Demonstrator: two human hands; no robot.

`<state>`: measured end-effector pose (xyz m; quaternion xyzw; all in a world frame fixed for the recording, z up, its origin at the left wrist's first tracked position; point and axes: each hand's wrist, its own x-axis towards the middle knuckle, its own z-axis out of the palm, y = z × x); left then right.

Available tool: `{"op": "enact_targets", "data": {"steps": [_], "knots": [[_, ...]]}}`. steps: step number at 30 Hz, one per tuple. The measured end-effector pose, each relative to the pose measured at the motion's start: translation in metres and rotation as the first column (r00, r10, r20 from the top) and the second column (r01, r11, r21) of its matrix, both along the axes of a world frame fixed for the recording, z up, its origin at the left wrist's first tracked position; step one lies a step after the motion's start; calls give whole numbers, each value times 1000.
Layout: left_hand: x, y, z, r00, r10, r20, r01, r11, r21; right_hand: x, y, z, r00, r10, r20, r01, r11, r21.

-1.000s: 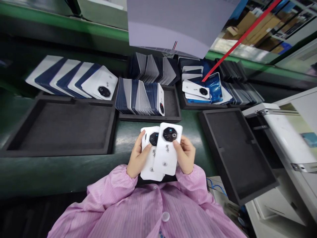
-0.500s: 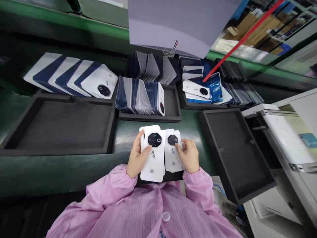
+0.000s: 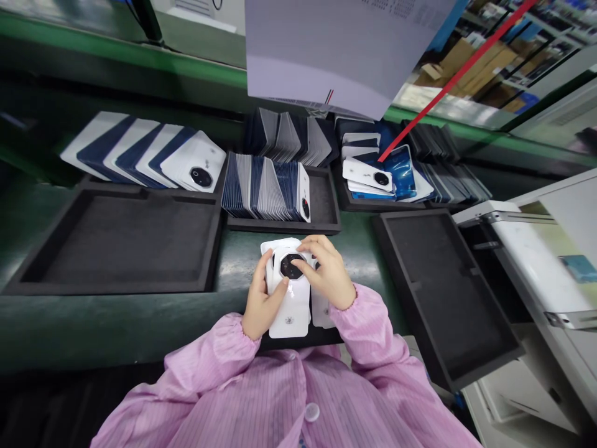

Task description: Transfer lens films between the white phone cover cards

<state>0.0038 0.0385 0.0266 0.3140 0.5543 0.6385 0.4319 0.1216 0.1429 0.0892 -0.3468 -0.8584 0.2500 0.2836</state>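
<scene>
In front of me, a small stack of white phone back covers (image 3: 293, 305) lies at the table's near edge, with a black octagonal camera window on the top one. My left hand (image 3: 263, 298) is wrapped along the stack's left side, its thumb lying on the top cover. Over from the right comes my right hand (image 3: 330, 274), with thumb at the camera window and fingertips on the upper edge of the top cover, pinching it. Partly hidden beneath my right hand and sleeve is a second stack of white back covers (image 3: 321, 311).
Behind the stacks, a black foam tray (image 3: 284, 225) holds a tight row of white and blue covers (image 3: 265, 190). More foam trays lie left (image 3: 116, 286) and right (image 3: 448, 298). Fanned covers (image 3: 144, 152) stand back left. A red strip (image 3: 448, 90) slants down from the upper right.
My right hand has left the right-hand stack and moved left onto the top cover of the left stack. My left hand stays at its stack. The view has shifted slightly.
</scene>
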Motion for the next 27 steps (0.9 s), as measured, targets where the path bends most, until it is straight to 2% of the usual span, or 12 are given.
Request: {"op": "enact_targets", "data": {"steps": [3,6,11,14,16,18,21,25,27], "knots": [[-1,0,1,1000,-5,-15,5,1000,-17,-5,6,-3,1000,11,9,-10,994,-107],[-1,0,1,998,-22,-57,22,1000,-5,-5,8,-1,999,18,40,-11,987,-158],[-1,1,-2,983,-28,-182,32,999,20,-5,13,5,995,50,80,-35,983,-180],[-1,1,-2,980,-32,-198,36,999,19,-6,14,5,994,81,77,-68,984,-167],[0,1,-1,985,-35,-171,37,999,7,-7,12,4,993,81,85,-72,992,-102],[0,2,1,993,-39,-110,39,999,-1,-8,7,2,995,56,82,-59,998,35],[-1,4,2,1000,-10,13,10,1000,3,-8,-6,-4,996,89,22,-92,969,229],[-4,7,2,995,47,93,-47,999,-2,-2,-24,-15,957,267,-114,-226,931,288],[-5,7,1,995,48,90,-47,999,-4,3,-31,-19,942,291,-168,-239,932,273]]}}
